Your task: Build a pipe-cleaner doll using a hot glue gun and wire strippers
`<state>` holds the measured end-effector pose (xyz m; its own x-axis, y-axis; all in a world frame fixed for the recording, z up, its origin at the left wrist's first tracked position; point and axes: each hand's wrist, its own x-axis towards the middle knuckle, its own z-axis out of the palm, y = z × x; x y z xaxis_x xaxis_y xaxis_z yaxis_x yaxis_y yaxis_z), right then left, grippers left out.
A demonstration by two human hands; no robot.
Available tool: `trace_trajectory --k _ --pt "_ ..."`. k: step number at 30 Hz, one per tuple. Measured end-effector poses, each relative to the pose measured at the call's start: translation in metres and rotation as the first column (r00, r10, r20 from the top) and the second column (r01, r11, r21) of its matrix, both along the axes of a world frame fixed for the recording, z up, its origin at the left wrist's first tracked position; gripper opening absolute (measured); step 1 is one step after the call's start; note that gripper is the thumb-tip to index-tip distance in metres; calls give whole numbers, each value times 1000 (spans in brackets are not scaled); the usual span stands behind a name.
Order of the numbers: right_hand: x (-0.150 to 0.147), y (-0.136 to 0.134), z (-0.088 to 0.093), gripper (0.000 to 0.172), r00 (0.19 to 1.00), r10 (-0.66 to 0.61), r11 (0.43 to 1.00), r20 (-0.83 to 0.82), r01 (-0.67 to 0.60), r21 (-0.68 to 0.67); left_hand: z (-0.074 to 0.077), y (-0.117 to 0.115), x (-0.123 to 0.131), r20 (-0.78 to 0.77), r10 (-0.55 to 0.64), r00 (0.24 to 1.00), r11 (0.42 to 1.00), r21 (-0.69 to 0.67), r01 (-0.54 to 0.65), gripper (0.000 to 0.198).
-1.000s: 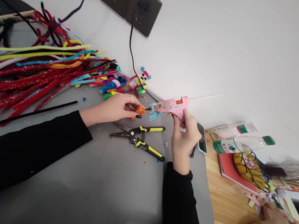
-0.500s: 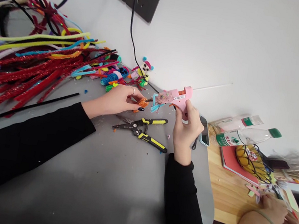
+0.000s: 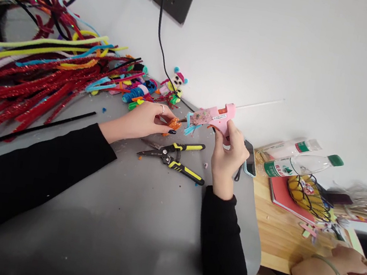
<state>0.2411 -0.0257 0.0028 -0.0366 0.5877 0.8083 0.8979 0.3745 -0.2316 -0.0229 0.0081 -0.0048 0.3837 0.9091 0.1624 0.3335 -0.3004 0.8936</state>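
My left hand pinches a small orange fuzzy pipe-cleaner piece between thumb and fingers. In my right hand is a pink hot glue gun, gripped by its handle, with a clear glue stick poking out of its back. The gun's nozzle points left and meets the orange piece, or comes very close to it; I cannot tell which. Light blue pipe-cleaner bits show by the nozzle. Below the hands, wire-stripping pliers with black and yellow handles lie spread on the grey table.
Many coloured pipe cleaners are heaped at the left. Small pipe-cleaner figures sit by the wall, near a hanging black cord. To the right are a phone, plastic bottles and another person's hands.
The whole view has shifted slightly. My hands, the glue gun and the orange piece keep nearly the same places relative to each other. At the right, the other person's hands have moved.
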Motion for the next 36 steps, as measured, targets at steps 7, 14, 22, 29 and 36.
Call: trace_trajectory --k 7,14,22,29,36 --pt "-1 0 0 34 1000 -8 1000 -26 9 5 2 -1 0 30 -26 999 999 -22 27 36" --pt "-1 0 0 37 999 -11 999 -34 9 -48 3 -1 0 7 -28 1000 1000 2 28 34" --pt "-1 0 0 36 999 -44 999 9 44 23 1 1 0 17 -34 999 999 0 34 35" --pt "1 1 -1 35 1000 7 1000 -30 -7 -5 3 -1 0 18 -37 999 999 0 37 35" --pt "-1 1 -1 33 1000 0 1000 -29 1 28 3 -1 0 13 -38 999 999 -1 38 36"
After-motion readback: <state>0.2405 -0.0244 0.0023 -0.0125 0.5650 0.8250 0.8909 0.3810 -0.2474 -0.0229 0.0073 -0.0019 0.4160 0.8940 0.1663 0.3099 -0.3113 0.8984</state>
